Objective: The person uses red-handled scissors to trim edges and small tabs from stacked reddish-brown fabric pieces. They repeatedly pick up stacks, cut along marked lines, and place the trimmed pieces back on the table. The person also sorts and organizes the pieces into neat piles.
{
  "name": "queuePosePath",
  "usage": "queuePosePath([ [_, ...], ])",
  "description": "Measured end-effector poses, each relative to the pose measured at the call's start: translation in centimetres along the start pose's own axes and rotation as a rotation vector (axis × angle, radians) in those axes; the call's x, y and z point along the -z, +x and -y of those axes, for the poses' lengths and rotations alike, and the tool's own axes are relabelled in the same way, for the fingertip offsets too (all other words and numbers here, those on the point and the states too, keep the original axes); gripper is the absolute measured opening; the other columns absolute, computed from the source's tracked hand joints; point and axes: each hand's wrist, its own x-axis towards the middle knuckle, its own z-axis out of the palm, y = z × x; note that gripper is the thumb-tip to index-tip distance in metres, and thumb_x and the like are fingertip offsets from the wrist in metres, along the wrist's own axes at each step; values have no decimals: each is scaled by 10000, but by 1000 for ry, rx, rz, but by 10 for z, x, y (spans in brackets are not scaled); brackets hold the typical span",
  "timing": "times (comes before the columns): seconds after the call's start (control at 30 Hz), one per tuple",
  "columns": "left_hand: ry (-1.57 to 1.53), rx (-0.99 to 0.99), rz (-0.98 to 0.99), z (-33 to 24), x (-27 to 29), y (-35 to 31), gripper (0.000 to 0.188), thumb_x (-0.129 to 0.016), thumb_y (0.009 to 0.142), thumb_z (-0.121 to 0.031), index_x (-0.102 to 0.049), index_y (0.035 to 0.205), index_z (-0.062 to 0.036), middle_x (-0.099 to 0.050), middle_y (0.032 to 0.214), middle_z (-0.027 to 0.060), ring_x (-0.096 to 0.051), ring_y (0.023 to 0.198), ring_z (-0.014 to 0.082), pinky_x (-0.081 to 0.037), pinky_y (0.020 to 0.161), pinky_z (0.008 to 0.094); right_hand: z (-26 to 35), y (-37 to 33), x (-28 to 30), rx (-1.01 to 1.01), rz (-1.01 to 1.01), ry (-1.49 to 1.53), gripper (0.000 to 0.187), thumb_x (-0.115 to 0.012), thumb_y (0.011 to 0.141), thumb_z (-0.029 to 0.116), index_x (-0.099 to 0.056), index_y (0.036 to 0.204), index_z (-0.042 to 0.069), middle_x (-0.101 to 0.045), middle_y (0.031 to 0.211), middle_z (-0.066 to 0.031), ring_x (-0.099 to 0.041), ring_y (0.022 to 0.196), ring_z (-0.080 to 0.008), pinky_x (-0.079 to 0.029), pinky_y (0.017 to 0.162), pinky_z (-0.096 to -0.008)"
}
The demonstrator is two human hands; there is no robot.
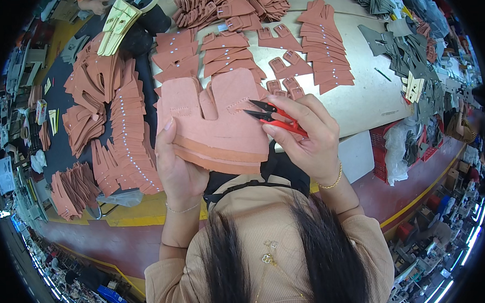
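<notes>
Held up before my chest is a small stack of pinkish leather cut pieces (220,133), with a slot at the top and a short line of stitching on each side of it. My left hand (179,154) is closed on the lower left part, its thumb on the upper face and its other fingers hidden beneath. In my right hand (309,132) is a pair of red-handled thread snips (284,122), pinched between thumb and fingers. Their dark blades are apart, with the tips at the right-hand stitching.
Rows of overlapping brown leather pieces (126,124) lie on the dark table section at left. Buckled leather straps (290,65) and more stacks cover the pale tabletop (370,102). Grey-green pieces (406,52) lie far right, above a red crate (380,151). Another person's hand (96,5) shows at top left.
</notes>
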Motion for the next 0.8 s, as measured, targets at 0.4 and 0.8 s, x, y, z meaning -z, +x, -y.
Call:
queuePosePath([
  [0.4, 22, 42, 2, 8, -3, -4, 502, -405, 939, -288, -362, 1345, 4, -493, 1294, 141, -494, 1188, 242, -391, 1005, 386, -4, -9, -32, -597, -148, 1137, 366, -569, 933, 261, -420, 1203, 63, -410, 746, 33, -338, 584, -26, -313, 525, -172],
  [0.8, 56, 80, 4, 8, 1, -3, 498, -386, 947, -303, -367, 1332, 12, -491, 1289, 162, -510, 1177, 262, -424, 981, 395, -18, 9, -21, -394, -21, 442, 286, -791, 692, 136, -566, 821, 16, -506, 733, -53, -516, 648, -157, -419, 585, -266],
])
